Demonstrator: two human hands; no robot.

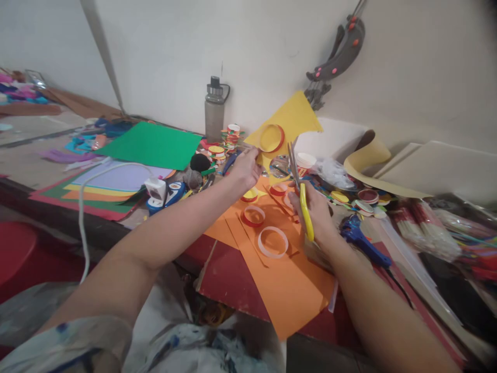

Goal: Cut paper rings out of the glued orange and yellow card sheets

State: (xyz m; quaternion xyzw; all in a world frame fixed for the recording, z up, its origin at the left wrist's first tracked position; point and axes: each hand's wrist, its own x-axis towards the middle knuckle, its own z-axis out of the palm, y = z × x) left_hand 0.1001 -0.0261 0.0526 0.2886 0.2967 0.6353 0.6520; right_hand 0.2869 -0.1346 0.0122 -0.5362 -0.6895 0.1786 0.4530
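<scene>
Near the middle of the desk (pixel 23 150), in the head view, the left hand (pixel 248 168) is closed in a pinch on the lower edge of a yellow sheet (pixel 298 114), which is raised and tilted toward the wall. A red-sided ring (pixel 281 139) shows against that sheet; whether the fingers grip it too, I cannot tell. The right hand (pixel 316 210) is wrapped around yellow-handled scissors (pixel 306 212), blades pointing up and seemingly clear of the sheet.

As for progress, several rings are already formed: a pale ring (pixel 286 243) and a red ring (pixel 252 224) rest on the orange sheet (pixel 287 295), with narrow strips beside them. Small stacked discs (pixel 233 135) by the bottle (pixel 215 119) look assembled. Much of the yellow sheet remains as one broad piece, as does the orange one, and a green sheet (pixel 155 145) lies whole to the left.

The right forearm passes close to a blue glue gun (pixel 363 243), whose cord could snag. Over on the left, a white cable (pixel 81 217) loops down from a charger (pixel 156 187), and crowded scraps behind the rings leave little working room.
</scene>
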